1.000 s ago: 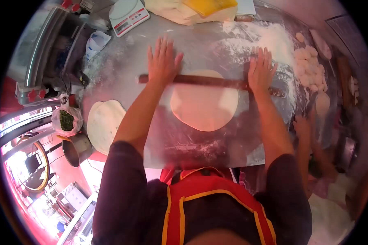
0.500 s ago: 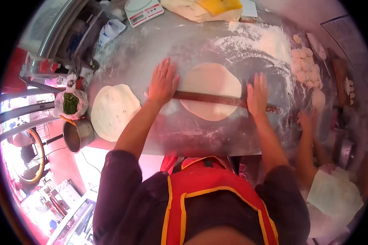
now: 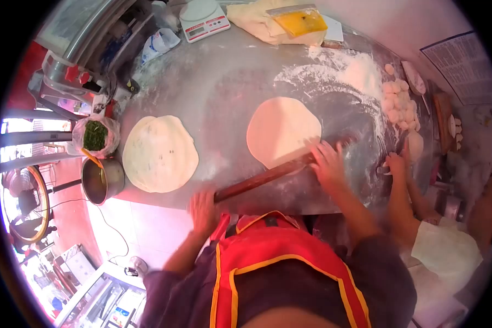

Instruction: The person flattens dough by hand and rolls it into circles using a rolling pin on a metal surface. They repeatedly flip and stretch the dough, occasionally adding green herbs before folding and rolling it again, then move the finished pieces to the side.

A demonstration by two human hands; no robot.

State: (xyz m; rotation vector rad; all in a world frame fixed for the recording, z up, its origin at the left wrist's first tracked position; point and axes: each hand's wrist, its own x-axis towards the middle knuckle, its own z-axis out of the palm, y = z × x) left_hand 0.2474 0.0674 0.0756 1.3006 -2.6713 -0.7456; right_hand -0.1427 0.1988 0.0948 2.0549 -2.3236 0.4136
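A long brown rolling pin (image 3: 265,182) slants over the near part of the table, its left end lower and closer to me. My left hand (image 3: 203,210) is closed on that left end, slightly blurred. Toward the other end, my right hand (image 3: 329,168) grips the pin with its fingers bent over the wood. Just beyond the pin lies a round flat dough sheet (image 3: 284,128), its lower edge partly under or beside the wood. Left of it rests a stack of flat dough rounds (image 3: 160,154) with small dark specks.
Flour (image 3: 361,74) is spread at the upper right near several dough balls (image 3: 400,104). A co-worker's hands (image 3: 397,164) work beside a small dough piece (image 3: 415,146). A scale (image 3: 203,22), a bag of chopped greens (image 3: 95,135) and a pot (image 3: 105,180) stand around the edges.
The rolling pin has come toward me and tilted, left end nearest. Both hands moved down with it, from lying flat on it to gripping. The dough sheet has little changed place.
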